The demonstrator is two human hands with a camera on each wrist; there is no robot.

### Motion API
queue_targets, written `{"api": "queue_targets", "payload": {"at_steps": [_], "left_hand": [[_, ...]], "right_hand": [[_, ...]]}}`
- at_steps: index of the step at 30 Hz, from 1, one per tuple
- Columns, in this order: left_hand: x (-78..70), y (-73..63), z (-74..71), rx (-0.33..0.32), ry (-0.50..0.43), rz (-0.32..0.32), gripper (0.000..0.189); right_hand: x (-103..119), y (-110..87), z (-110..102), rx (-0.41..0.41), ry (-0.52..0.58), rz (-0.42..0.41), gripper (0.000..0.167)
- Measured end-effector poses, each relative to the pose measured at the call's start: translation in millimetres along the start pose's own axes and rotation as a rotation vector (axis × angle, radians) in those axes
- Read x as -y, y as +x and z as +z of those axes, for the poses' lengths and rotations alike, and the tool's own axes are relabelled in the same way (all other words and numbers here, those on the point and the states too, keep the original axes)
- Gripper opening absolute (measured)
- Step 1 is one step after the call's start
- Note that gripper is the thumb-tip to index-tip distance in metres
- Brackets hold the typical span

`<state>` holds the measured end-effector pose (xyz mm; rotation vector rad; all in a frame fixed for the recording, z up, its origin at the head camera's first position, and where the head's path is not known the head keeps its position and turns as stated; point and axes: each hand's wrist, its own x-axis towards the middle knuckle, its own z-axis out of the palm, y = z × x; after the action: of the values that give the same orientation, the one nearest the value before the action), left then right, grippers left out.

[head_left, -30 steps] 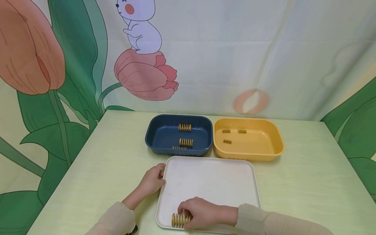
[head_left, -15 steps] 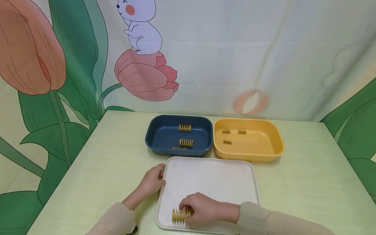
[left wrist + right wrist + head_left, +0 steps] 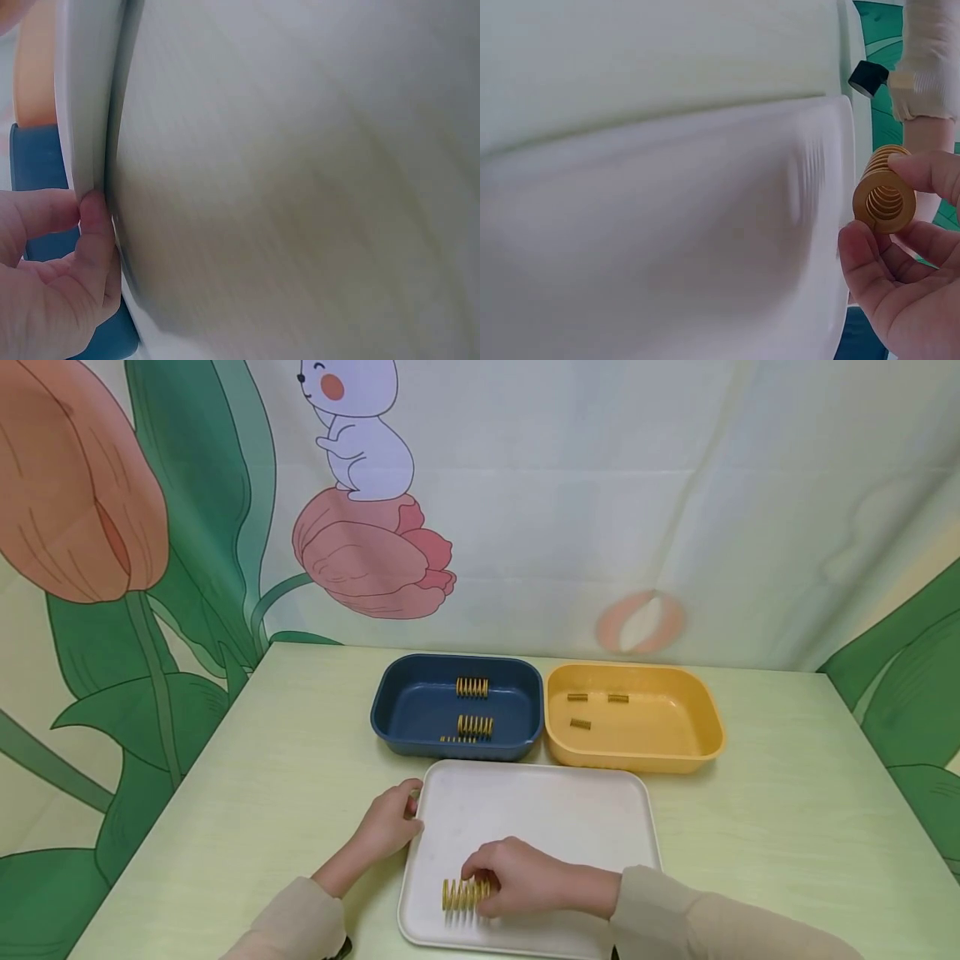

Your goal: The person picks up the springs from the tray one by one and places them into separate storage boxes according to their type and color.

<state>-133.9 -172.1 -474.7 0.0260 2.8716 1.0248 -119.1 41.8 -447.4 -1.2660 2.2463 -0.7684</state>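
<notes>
My right hand [image 3: 521, 878] pinches a large gold coil spring [image 3: 454, 895] between thumb and fingers, held sideways just over the near left part of the white tray [image 3: 540, 810]. In the right wrist view the spring [image 3: 883, 180] shows its flat ring end and hollow middle. At the tray's left side, my left hand [image 3: 388, 821] grips the rim; the left wrist view has thumb and finger [image 3: 94, 240] pinching the tray edge [image 3: 82, 97].
Behind the tray stand a navy bin [image 3: 412, 706] with large gold springs [image 3: 472, 687], one mostly hidden by the front wall, and a yellow bin [image 3: 660, 722] with three small springs [image 3: 618, 698]. A printed curtain [image 3: 540, 527] hangs behind the table [image 3: 772, 802].
My right hand has lifted the large spring from near the tray's front edge and moved it a little away from me. The left hand has stayed at the rim.
</notes>
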Motion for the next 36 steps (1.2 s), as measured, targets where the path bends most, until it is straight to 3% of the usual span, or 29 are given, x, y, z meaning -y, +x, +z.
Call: {"api": "queue_targets", "payload": {"at_steps": [11,36], "left_hand": [[1.5,1.4,1.7,0.006,-0.015,-0.021,0.049],[1.7,1.8,1.4,0.0,-0.019,-0.006,0.049]], "right_hand": [[-1.4,0.4,-13.3,-0.02,-0.012,0.005,0.028],[-2.5,2.2,-39.6,-0.103,-0.038,-0.019,0.028]]}}
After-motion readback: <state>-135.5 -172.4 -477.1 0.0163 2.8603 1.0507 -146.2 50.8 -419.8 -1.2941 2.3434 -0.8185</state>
